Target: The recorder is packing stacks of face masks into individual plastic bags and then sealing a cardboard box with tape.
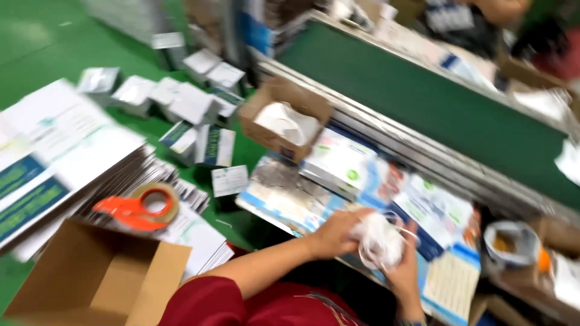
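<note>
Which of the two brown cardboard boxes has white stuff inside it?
The small cardboard box beside the green conveyor belt; the big cardboard box at lower left looks empty.

Bright, even overhead light with soft shadows, but heavy motion blur smears the whole tilted view.

**Person's body: red top, bare forearms**

Dark red garment (241,305) covers the upper arm and torso at the bottom edge of the view, plain cloth, with a faint pale pattern or stitching near the chest, too blurred to read. Sleeve ends above the elbow; left forearm bare down to the left hand (334,232). Right hand (403,274) also bare, no glove. Something dark sits at the right wrist (412,322), cut off by the frame edge, kind unclear. No rings readable through motion blur.
</note>
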